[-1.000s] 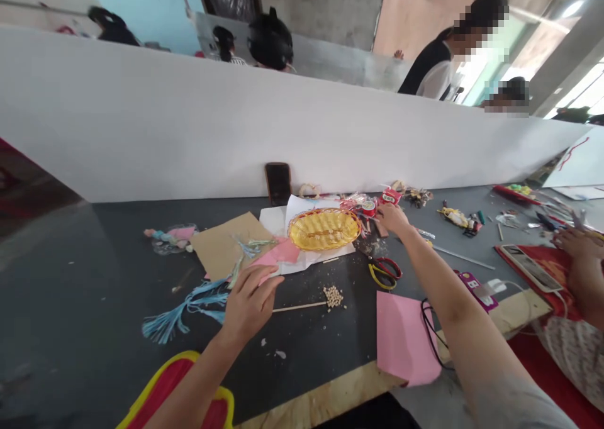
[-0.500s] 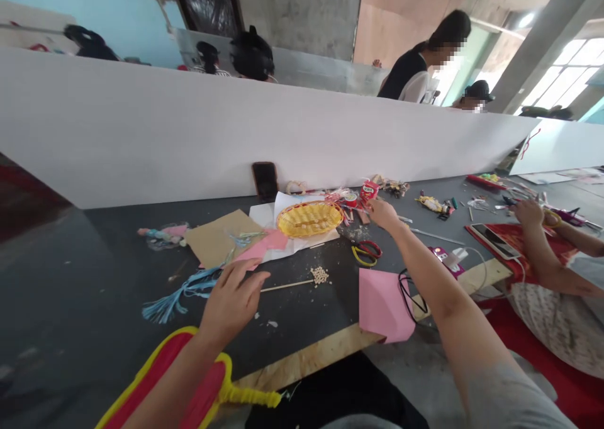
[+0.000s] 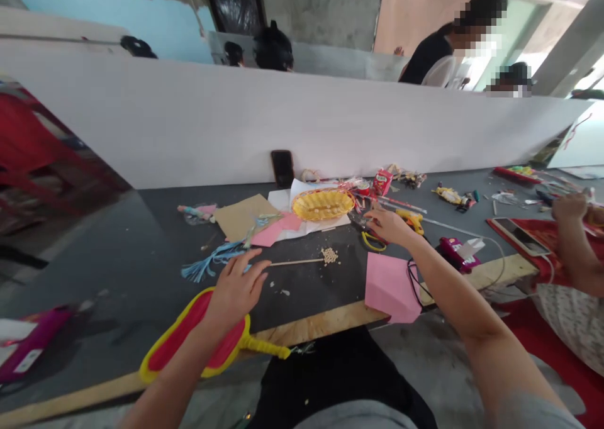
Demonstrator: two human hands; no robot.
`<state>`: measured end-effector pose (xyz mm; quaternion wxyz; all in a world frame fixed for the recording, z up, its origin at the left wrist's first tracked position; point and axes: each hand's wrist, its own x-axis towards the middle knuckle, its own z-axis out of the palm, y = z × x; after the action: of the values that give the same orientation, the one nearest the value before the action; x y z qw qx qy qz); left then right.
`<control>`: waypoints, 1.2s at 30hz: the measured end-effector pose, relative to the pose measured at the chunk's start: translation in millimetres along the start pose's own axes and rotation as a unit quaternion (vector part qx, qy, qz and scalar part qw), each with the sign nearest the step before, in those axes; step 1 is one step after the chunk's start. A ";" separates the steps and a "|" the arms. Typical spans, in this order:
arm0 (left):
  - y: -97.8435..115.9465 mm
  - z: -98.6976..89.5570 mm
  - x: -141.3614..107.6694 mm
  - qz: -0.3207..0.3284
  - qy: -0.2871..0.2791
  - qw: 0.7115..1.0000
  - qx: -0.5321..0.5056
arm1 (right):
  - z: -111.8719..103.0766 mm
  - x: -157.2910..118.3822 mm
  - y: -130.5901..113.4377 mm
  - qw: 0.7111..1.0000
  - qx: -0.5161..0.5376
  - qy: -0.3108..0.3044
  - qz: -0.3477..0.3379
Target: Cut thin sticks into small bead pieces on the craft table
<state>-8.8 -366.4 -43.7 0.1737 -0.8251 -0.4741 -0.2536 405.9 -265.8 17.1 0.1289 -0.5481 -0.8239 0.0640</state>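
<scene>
My left hand (image 3: 236,290), fingers loosely parted, is beside a stick (image 3: 302,262). My right hand (image 3: 394,228) curls at scissors (image 3: 375,248), grip unclear.

This looks like a shared craft workshop. In front of the white partition (image 3: 226,127) runs a long dark surface (image 3: 141,246) strewn with a blue tassel (image 3: 202,264), pink paper (image 3: 389,284), scissors (image 3: 374,248) and a woven yellow basket (image 3: 323,206). A co-worker's hand (image 3: 569,209) shows on that same side of the partition; behind the partition are more people (image 3: 427,58) and a raw concrete wall (image 3: 330,14).
</scene>
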 end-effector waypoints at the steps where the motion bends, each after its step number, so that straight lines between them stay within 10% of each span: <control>1: 0.9 -1.6 -4.5 -0.013 -0.017 1.000 -0.003 | 5.1 -6.2 -1.6 1.000 0.011 -0.008 -0.010; 12: -8.8 -12.6 -47.1 -0.111 -0.091 0.989 -0.022 | 45.8 -54.5 -13.4 0.987 0.093 -0.097 -0.089; 25: 53.4 57.9 63.9 -0.042 -0.206 0.977 -0.046 | 94.0 28.6 -59.3 0.988 0.077 -0.081 -0.110; 36: 31.3 70.9 75.6 -0.064 -0.203 0.976 -0.042 | 111.3 22.6 -49.2 0.972 0.163 -0.048 -0.163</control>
<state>68.3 -291.9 -58.5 0.0224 -0.8339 -0.5402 -0.1111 322.6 -260.2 -74.3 0.1856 -0.3742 -0.8859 0.2019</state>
